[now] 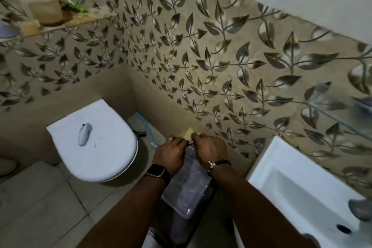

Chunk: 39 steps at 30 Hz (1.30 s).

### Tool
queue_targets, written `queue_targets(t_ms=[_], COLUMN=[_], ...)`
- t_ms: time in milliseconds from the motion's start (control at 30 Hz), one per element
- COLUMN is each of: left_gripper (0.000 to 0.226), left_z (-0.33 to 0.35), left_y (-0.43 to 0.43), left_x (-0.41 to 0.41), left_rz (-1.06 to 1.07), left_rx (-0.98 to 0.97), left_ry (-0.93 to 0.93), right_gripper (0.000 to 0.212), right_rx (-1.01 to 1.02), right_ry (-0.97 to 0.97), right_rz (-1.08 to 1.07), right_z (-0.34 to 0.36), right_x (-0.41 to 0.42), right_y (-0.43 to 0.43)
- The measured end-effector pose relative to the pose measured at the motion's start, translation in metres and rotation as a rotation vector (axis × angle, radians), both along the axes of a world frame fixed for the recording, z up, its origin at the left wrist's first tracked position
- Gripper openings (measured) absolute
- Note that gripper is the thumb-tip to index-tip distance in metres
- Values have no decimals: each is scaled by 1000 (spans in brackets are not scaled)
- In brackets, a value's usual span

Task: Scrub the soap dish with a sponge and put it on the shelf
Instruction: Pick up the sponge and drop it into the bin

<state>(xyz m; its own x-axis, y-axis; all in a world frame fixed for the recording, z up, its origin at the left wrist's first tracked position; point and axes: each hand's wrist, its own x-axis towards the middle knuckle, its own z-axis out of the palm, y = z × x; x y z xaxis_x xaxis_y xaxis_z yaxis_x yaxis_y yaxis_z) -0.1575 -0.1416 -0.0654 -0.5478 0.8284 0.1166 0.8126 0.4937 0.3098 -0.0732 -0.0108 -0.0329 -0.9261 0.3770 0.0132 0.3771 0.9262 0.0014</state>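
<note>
My left hand (171, 152) and my right hand (210, 149) are pressed close together low by the leaf-patterned wall, fingers curled shut. A pale yellow sponge (189, 134) pokes out beyond the fingertips, mostly under my right fingers. Between the two hands only a thin dark edge of the soap dish (190, 143) shows, on my left hand's side; the rest is hidden by the hands. A glass shelf (60, 26) hangs high on the left wall. A second glass shelf (332, 116) juts from the wall at the right.
A clear plastic box (187, 185) sits right below my hands. A white closed toilet (96, 143) with a small white handheld device (84, 134) on its lid is left; a white sink (298, 185) right. A beige cup (43, 7) stands on the left shelf. A blue brush (148, 129) leans behind the toilet.
</note>
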Motion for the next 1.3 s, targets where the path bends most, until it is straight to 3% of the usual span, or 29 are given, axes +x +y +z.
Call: queue_targets(t_ms=[167, 233, 367, 567, 800, 1033, 1300], left_gripper=[29, 33, 35, 41, 53, 60, 73], left_z=[-61, -91, -131, -194, -226, -253, -255], left_y=[12, 13, 15, 17, 21, 37, 36], left_x=[1, 5, 11, 0, 9, 5, 2], left_rz=[-29, -33, -11, 5, -12, -1, -53], left_rx=[9, -78, -97, -120, -294, -362, -304], left_ry=[-60, -128, -246, -257, -311, -352, -312], right_gripper=[40, 45, 43, 55, 58, 66, 67], right_rx=[-300, -402, -446, -548, -594, -452, -463], right_ry=[-126, -209, -304, -524, -560, -553, -540], right_rz=[-127, -202, -257, -207, -259, -309, -381], right_z=[-65, -86, -128, -195, -231, -241, -244], right_x=[-18, -24, -33, -40, -32, -30, -33], right_y=[17, 20, 23, 18, 11, 13, 12])
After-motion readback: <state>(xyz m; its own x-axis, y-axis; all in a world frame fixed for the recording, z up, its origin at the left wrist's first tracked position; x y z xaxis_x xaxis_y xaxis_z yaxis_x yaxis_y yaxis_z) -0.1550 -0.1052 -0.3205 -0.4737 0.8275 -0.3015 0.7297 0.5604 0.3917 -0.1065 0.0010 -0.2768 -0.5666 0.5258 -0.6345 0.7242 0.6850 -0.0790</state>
